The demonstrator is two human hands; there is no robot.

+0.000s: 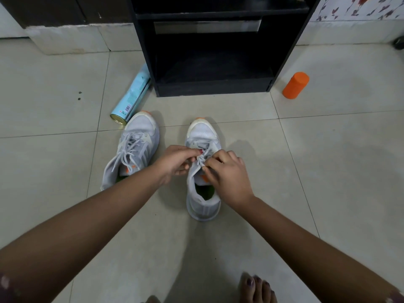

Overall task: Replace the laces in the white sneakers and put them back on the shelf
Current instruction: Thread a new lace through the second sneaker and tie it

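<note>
step in hand: by the look of it you are working the lace [202, 159] through the upper eyelets of the right sneaker [203, 200]; whether you are threading it or drawing it out i cannot tell.
left hand: your left hand [175, 162] has its fingers curled in and pinches the lace at the tongue, on the shoe's inner side.
right hand: your right hand [228, 174] is bunched over the outer side, fingertips nipped on the same lace just above the collar.
where the shoes are: both stand on the tiled floor [328, 171], toes towards the black shelf [209, 86]. the left sneaker [140, 132] is well apart from your hands, its lace loose with ends trailing over the side.
do it well: let one hand steady the eyelet edge while the other feeds the tip. pull each crossing snug before the next one, and check that both ends come out even.
watch for: a twisted lace lying on edge, or a skipped eyelet hidden under your fingers.
next: the left sneaker probably needs the same care before either goes on the shelf's low bay, which sits open straight ahead.
clutter: a pale blue can [131, 99] lies just beside the left sneaker's toe, and an orange bottle [295, 85] stands to the right of the shelf.
</note>
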